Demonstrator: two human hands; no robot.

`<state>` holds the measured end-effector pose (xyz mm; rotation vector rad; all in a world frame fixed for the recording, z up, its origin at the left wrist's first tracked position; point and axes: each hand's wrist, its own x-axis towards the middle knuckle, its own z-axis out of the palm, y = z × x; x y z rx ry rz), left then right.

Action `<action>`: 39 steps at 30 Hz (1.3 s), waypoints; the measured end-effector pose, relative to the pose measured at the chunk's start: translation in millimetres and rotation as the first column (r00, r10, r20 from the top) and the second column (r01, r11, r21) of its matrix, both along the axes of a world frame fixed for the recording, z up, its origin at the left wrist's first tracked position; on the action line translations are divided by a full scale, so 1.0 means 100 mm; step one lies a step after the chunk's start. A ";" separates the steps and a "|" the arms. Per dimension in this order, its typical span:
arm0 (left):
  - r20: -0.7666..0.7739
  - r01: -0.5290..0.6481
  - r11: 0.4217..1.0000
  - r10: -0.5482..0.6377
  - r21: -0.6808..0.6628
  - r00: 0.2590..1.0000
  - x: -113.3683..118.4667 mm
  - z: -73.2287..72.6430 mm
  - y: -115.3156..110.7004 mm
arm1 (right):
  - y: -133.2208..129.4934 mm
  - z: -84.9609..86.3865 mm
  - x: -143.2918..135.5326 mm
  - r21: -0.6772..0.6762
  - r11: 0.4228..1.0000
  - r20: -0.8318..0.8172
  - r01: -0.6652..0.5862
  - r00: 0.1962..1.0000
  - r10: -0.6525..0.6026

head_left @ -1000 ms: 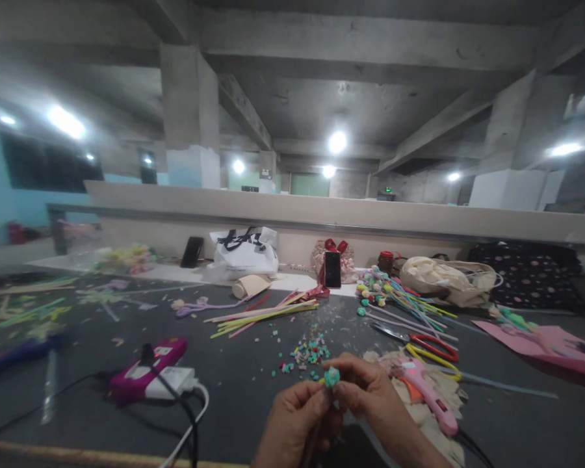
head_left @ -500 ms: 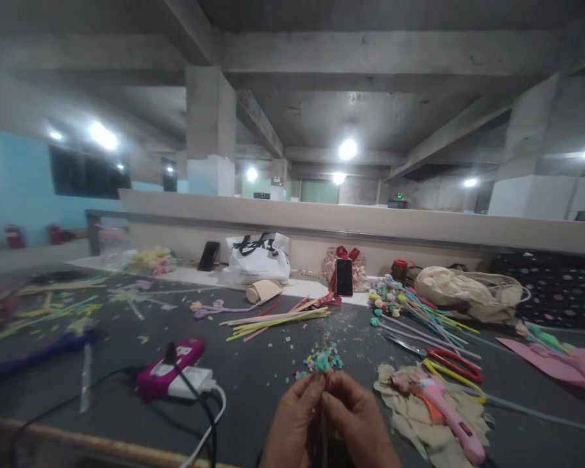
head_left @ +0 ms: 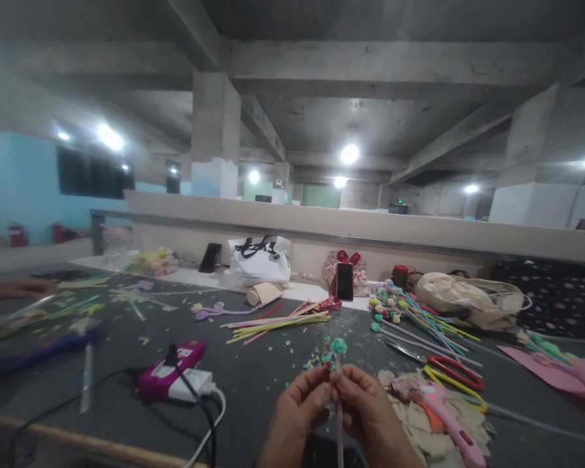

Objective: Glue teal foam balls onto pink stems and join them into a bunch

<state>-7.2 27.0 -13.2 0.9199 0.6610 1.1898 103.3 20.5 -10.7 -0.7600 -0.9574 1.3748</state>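
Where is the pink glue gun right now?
In the head view the pink glue gun lies at lower right on crumpled paper scraps, just right of the right hand, below the red scissors.

left hand (head_left: 299, 406), right hand (head_left: 365, 409), pinching flower stick (head_left: 338, 370), upright

left hand (head_left: 299, 409) pinched, raised | right hand (head_left: 365, 409) pinched, fingertips meeting

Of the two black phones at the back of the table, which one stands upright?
The black phone in front of the red-bowed pink bundle stands upright. The other black phone, left of the white bag, leans back at a slant.
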 end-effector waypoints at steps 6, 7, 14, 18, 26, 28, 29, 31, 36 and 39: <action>-0.127 -0.042 0.999 0.042 0.007 0.991 -0.09 0.13 -0.04 | -0.01 -0.10 0.04 0.021 0.999 -0.029 -0.050 0.998 0.051; -0.125 -0.043 0.999 0.044 0.013 0.991 -0.10 0.15 -0.06 | -0.02 -0.11 0.04 0.025 0.998 -0.030 -0.061 0.998 0.062; -0.021 0.015 1.000 -0.015 0.000 1.000 -0.04 0.16 -0.12 | -0.09 -0.11 0.04 0.023 0.991 0.036 -0.131 0.991 0.131; 0.046 0.099 0.995 -0.098 -0.013 0.994 -0.03 0.11 -0.11 | -0.12 -0.10 0.02 0.031 0.985 0.025 -0.169 0.985 0.168; -0.038 0.159 0.987 -0.158 0.024 0.987 -0.08 0.11 -0.14 | -0.23 -0.05 0.02 0.021 0.994 0.144 -0.110 0.984 0.106; -0.031 0.143 0.990 -0.143 -0.006 0.989 -0.08 0.10 -0.13 | -0.26 -0.04 0.02 0.041 0.997 0.175 -0.068 0.983 0.060; -0.028 0.128 0.991 -0.129 -0.022 0.991 -0.08 0.09 -0.13 | -0.27 -0.03 0.02 0.044 0.998 0.196 -0.048 0.980 0.038; -0.029 0.094 0.995 -0.096 -0.044 0.995 -0.08 0.08 -0.13 | -0.29 -0.02 0.02 0.050 0.999 0.247 -0.017 0.969 0.004; -0.039 0.103 0.995 -0.102 0.006 0.994 -0.08 0.10 -0.15 | -0.33 0.02 0.03 0.097 0.995 0.285 0.009 0.958 -0.036; -0.054 0.158 0.987 -0.156 0.030 0.986 -0.07 0.13 -0.16 | -0.35 0.02 0.04 0.082 0.997 0.255 0.001 0.967 -0.022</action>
